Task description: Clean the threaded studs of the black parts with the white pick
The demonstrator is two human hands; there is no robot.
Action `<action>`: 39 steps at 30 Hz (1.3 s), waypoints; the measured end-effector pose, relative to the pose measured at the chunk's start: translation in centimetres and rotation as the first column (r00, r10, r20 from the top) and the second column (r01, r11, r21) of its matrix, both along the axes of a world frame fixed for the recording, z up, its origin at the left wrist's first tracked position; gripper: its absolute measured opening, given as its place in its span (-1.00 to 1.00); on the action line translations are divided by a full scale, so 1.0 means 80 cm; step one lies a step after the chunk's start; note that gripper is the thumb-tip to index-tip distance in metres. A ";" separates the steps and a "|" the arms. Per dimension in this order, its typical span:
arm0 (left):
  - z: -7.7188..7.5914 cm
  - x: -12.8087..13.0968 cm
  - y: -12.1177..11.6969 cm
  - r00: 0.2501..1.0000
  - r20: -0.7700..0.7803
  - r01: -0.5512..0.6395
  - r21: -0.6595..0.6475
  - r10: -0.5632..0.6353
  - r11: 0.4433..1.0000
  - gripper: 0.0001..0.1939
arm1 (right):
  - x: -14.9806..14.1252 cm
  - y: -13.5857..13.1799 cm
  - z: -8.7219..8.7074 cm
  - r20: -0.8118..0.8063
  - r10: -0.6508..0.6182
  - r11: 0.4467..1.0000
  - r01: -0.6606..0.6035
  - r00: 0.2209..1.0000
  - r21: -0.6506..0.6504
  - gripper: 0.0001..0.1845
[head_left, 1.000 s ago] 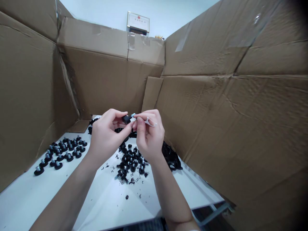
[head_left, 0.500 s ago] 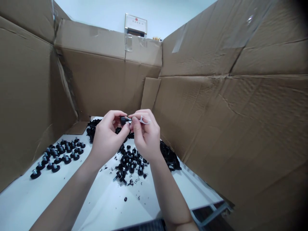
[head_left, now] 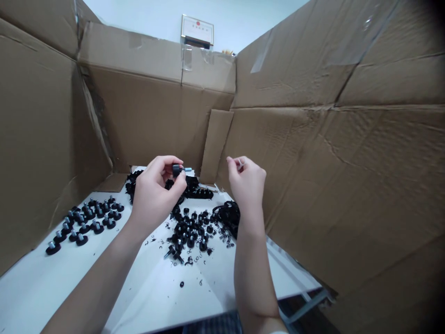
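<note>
Pinched in the fingertips of my left hand (head_left: pixel 153 198) is a black-headed screw foot (head_left: pixel 176 170), its bare metal thread pointing right. My right hand (head_left: pixel 247 188) is closed, off to the right of it and apart from it. A small white looped tool (head_left: pixel 241 163) shows partly between its fingers; the rest is hidden. Below and between the hands lies a pile of similar screw feet (head_left: pixel 190 239), tumbled at various angles. To the left, several more screw feet (head_left: pixel 81 239) stand in loose rows with their threads up.
Cardboard walls (head_left: pixel 156 120) surround the white table (head_left: pixel 139 287) at the back and both sides. Thin black ring scraps (head_left: pixel 227 236) are scattered around the pile. Tangled black pieces (head_left: pixel 227 213) lie right of it, with more black material (head_left: pixel 194 188) at the back.
My right hand has moved away to the right with the white looped tool, leaving the screw foot's thread uncovered. My left hand has stayed nearly in place, still holding the screw foot.
</note>
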State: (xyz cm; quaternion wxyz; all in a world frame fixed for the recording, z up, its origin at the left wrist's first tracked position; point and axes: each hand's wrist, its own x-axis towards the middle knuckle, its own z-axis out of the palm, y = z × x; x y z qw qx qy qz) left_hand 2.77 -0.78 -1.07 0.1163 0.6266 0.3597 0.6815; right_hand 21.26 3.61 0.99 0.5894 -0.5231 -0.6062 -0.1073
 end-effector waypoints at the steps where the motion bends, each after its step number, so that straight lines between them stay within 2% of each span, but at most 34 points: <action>1: -0.001 0.000 0.000 1.000 -0.013 -0.003 0.006 0.003 1.000 -0.85 | 0.006 0.005 0.000 0.040 -0.079 0.993 0.082 0.996 -0.082 -0.67; 4: -0.002 -0.001 -0.001 0.998 -0.066 -0.017 0.028 0.019 0.999 -0.84 | 0.015 0.018 -0.001 0.130 -0.226 0.928 0.253 0.966 -0.273 -0.69; 6: -0.001 0.000 -0.002 0.994 -0.105 -0.027 0.050 0.032 0.998 -0.84 | 0.014 0.020 -0.002 0.147 -0.250 0.905 0.285 0.957 -0.317 -0.79; 7: -0.001 0.000 -0.003 0.992 -0.124 -0.030 0.058 0.037 0.998 -0.84 | 0.012 0.018 -0.003 0.141 -0.223 0.921 0.256 0.965 -0.295 -0.81; 9: 0.000 0.001 -0.004 0.988 -0.146 -0.031 0.075 0.042 0.997 -0.85 | 0.006 0.010 -0.002 0.142 -0.063 0.984 0.085 0.988 -0.159 -0.81; 10: 0.000 0.001 -0.004 0.988 -0.151 -0.027 0.080 0.038 0.996 -0.84 | 0.002 0.003 -0.001 0.163 0.062 0.997 -0.052 0.985 -0.065 -0.81; 11: 0.000 0.001 -0.004 0.988 -0.152 -0.018 0.081 0.030 0.997 -0.84 | -0.003 -0.004 0.000 0.203 0.197 0.978 -0.206 0.959 0.021 -0.82; 13: 0.000 -0.001 -0.003 0.989 -0.150 0.013 0.077 -0.001 0.997 -0.81 | -0.010 -0.019 0.003 0.265 0.429 0.879 -0.467 0.863 0.096 -0.84; 14: 0.000 -0.002 -0.003 0.988 -0.154 0.033 0.069 -0.022 0.997 -0.80 | -0.013 -0.025 0.003 0.286 0.527 0.818 -0.569 0.800 0.085 -0.85; 16: 0.000 -0.005 -0.004 0.983 -0.176 0.063 0.046 -0.054 0.997 -0.77 | -0.015 -0.034 0.004 0.310 0.631 0.738 -0.674 0.711 0.043 -0.84; 17: 0.001 -0.007 -0.004 0.980 -0.189 0.070 0.034 -0.063 0.997 -0.76 | -0.016 -0.036 0.004 0.322 0.652 0.720 -0.693 0.687 0.020 -0.83; 20: 0.002 -0.015 -0.004 0.973 -0.212 0.093 0.000 -0.091 0.996 -0.74 | -0.014 -0.037 0.004 0.344 0.663 0.712 -0.702 0.665 -0.017 -0.84; 26: 0.008 -0.030 -0.001 0.938 -0.272 0.206 -0.062 -0.215 0.977 -0.71 | -0.015 -0.037 0.004 0.327 0.725 0.658 -0.750 0.606 -0.069 -0.84; 30: 0.010 -0.035 -0.001 0.929 -0.265 0.247 -0.081 -0.259 0.966 -0.70 | -0.017 -0.035 0.003 0.323 0.754 0.625 -0.776 0.572 -0.085 -0.86; 34: 0.007 -0.036 0.004 0.930 -0.237 0.261 -0.108 -0.280 0.959 -0.66 | -0.017 -0.028 0.002 0.327 0.734 0.650 -0.755 0.595 -0.084 -0.92; 39: 0.001 -0.034 0.020 0.931 -0.313 0.181 -0.058 -0.190 0.982 -0.68 | -0.023 -0.013 -0.003 0.318 0.657 0.735 -0.675 0.683 -0.069 -0.96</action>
